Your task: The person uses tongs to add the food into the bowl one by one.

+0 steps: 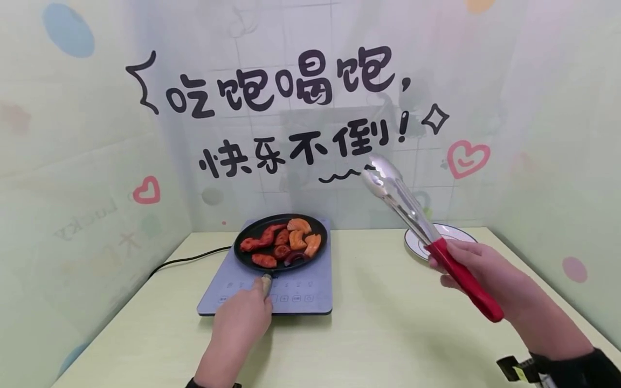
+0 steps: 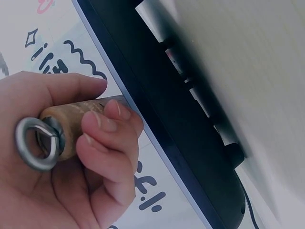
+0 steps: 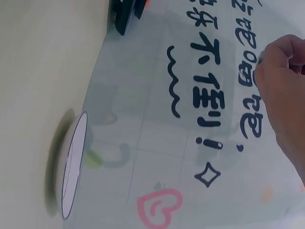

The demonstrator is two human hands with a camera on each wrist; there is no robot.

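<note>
My left hand [image 1: 243,317] grips the wooden handle [image 2: 71,121] of a round black frying pan [image 1: 252,224]; its fingers curl round the wood, and a metal ring [image 2: 37,144] hangs at the handle's end. In the pan lie several pieces of food: reddish chicken-like pieces [image 1: 266,238] on the left and orange salmon-like slices [image 1: 297,238] on the right. My right hand [image 1: 477,269] holds metal tongs [image 1: 406,199] with red grips, raised above the table, tips pointing up and left with nothing between them. Most of the tongs lies outside the right wrist view.
Under the pan stands a flat induction cooker [image 1: 305,303] with a black cable [image 1: 189,260] running left. A white plate with a blue rim [image 1: 412,245] sits at the back right, partly behind the right hand. Printed walls [image 1: 310,199] enclose the pale table [image 1: 378,334] on three sides.
</note>
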